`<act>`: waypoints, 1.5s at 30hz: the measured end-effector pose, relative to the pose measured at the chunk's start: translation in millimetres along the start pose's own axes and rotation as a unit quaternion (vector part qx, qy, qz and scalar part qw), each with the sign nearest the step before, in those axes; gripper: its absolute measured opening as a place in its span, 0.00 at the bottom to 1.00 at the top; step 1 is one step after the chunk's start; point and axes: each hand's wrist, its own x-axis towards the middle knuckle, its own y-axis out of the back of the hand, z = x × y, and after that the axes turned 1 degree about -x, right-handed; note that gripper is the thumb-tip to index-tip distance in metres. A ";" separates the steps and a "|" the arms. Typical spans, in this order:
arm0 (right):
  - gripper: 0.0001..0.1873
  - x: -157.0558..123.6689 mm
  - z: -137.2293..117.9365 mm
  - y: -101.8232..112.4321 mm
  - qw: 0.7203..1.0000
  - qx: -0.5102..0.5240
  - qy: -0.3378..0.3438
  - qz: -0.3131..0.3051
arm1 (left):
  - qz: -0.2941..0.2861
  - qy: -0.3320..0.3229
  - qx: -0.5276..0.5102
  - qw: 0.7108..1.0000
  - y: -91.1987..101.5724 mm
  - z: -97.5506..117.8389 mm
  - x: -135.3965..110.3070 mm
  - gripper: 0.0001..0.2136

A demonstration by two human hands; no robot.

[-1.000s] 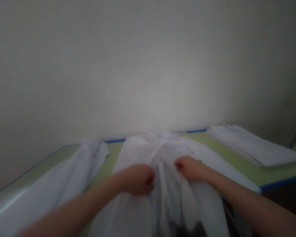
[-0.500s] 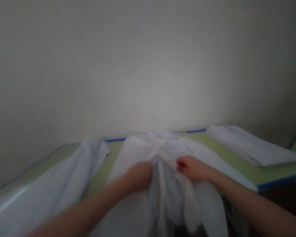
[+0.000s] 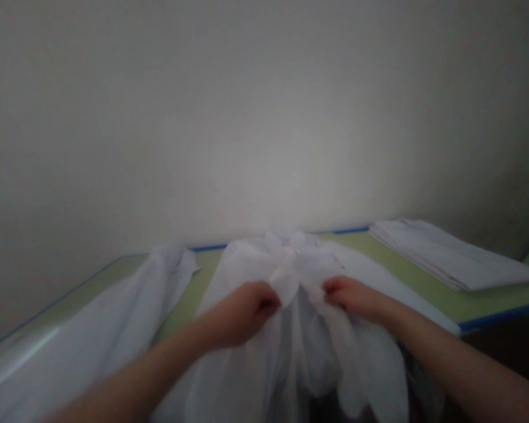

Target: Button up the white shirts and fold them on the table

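In front of me a white garment [image 3: 242, 264], which looks like a shirt or coat, lies over the table, its near part hanging past the front edge. My left hand [image 3: 251, 308] is closed, thumb and fingers pinching an edge of its cloth near the middle. On the other side of the opening, my right hand [image 3: 350, 296] pinches the opposite edge. Between the hands the cloth hangs in loose folds and parts into a gap. The picture is dim and somewhat blurred, so finer details of the garment cannot be made out.
The green table [image 3: 180, 294] has a blue edge and stands against a pale wall [image 3: 264, 117]. Another white garment [image 3: 127, 311] lies on the left. At the right rests a folded stack of white cloth [image 3: 454, 252].
My left hand has turned so that its thumb and fingertips show, with a flap of cloth in them. The right hand has shifted slightly right. The edges between them are spread wider.
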 end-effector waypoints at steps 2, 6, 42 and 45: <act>0.09 -6.5 -2.3 1.7 1.000 0.021 0.011 -0.003 | 0.005 -0.009 -0.040 0.999 3.6 12.2 -2.7 0.10; 0.07 -20.9 -9.4 4.4 0.998 0.014 0.060 -0.017 | -0.012 0.002 -0.097 0.995 1.6 27.3 -3.8 0.10; 0.14 -69.6 -26.3 -68.9 0.936 -0.131 0.205 0.255 | 0.081 0.131 -0.492 0.857 -71.9 29.2 -6.1 0.17; 0.15 -68.7 -24.3 -69.1 0.938 -0.138 0.199 0.249 | 0.078 0.125 -0.482 0.864 -72.3 28.4 -6.2 0.16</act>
